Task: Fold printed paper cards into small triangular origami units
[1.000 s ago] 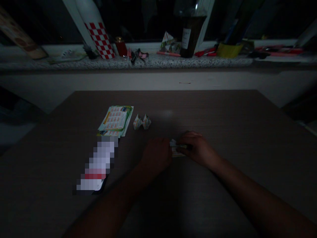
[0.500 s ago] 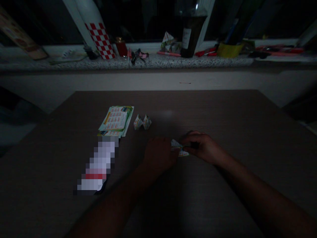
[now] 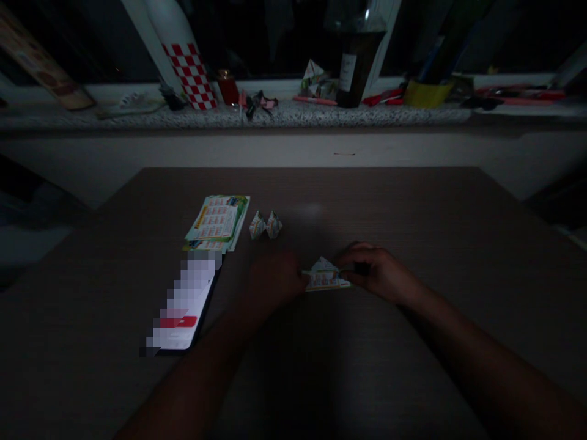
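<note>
A partly folded paper (image 3: 323, 279) with printed calendar columns lies on the table between my hands, a pointed flap rising at its far side. My left hand (image 3: 276, 278) is closed on its left edge, the fingertips partly in shadow. On the right, my right hand (image 3: 373, 269) pinches the paper's right end between thumb and fingers. Two small folded paper shapes (image 3: 265, 226) stand side by side beyond my left hand. Left of them is a stack of printed calendar sheets (image 3: 215, 218).
A lit phone (image 3: 188, 305) with a blurred screen lies left of my left forearm, touching the sheets. Along the granite windowsill (image 3: 293, 116) stand a red-and-white checkered bottle (image 3: 190, 76), a dark bottle (image 3: 351, 67), a yellow holder (image 3: 426, 93) and a folded paper piece (image 3: 313, 76).
My left hand has slid left along the paper to its left end, uncovering more of the printed strip. My right hand stays at the right end. The view has shifted slightly.
</note>
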Demonstrator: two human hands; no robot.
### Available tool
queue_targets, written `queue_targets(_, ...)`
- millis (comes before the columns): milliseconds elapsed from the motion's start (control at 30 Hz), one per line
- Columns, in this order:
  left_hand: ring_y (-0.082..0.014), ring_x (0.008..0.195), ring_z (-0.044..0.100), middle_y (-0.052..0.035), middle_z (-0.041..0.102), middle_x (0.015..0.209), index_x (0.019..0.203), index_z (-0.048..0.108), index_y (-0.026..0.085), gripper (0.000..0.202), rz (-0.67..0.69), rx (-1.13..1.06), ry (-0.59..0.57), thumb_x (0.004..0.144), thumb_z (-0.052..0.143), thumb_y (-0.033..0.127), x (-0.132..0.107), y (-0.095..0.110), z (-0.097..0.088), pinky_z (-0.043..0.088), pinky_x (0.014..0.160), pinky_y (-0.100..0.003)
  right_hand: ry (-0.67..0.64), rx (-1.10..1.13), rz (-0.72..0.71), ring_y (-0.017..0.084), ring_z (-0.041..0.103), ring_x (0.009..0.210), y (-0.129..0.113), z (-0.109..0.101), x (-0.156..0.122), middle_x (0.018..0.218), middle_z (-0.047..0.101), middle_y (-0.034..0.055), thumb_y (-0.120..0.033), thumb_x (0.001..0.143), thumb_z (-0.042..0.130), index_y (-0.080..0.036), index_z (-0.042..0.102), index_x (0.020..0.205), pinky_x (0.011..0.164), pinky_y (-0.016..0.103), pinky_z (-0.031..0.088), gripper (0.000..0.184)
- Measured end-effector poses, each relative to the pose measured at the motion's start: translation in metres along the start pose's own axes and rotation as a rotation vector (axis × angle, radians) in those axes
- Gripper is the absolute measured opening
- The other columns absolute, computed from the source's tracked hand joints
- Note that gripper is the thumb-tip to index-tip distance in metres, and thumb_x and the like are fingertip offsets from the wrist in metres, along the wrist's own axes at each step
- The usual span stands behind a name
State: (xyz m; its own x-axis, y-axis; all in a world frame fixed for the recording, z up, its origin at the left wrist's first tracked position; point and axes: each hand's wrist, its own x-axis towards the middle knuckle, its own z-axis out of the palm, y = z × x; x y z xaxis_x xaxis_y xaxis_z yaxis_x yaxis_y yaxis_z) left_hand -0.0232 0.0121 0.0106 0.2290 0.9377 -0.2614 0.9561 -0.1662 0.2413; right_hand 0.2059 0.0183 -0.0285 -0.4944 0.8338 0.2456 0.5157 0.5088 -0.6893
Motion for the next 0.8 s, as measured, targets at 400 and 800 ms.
queue_targets(400,-0.0189,0.07,0.063,-0.0047,0.071,0.081,0.081,0.069,0.019,0.016,0.025,-0.174,0.019,0.073,0.06,0.03,-0.001,-0.015,0.002,0.04,0.058,-0.027,0.008,-0.058,0.001,0.02,0.063,0.089,-0.002,-0.001,0.001,0.097,0.071,0.0051,-0.014,0.074,0.07,-0.021,0.069,0.1,0.082,0.034,0.048,0.027)
queue_targets(800,-0.0287,0.107,0.049,-0.011,0.057,0.114,0.108,0.061,0.017,0.035,0.269,-0.138,0.352,0.079,0.065,0.035,-0.002,0.012,0.033,0.04,0.092,-0.043,0.004,-0.24,-0.023,0.027,0.053,0.113,-0.011,0.011,-0.001,0.121,0.061,0.0099,-0.029,0.079,0.069,-0.021,0.063,0.116,0.097,0.045,0.038,0.039)
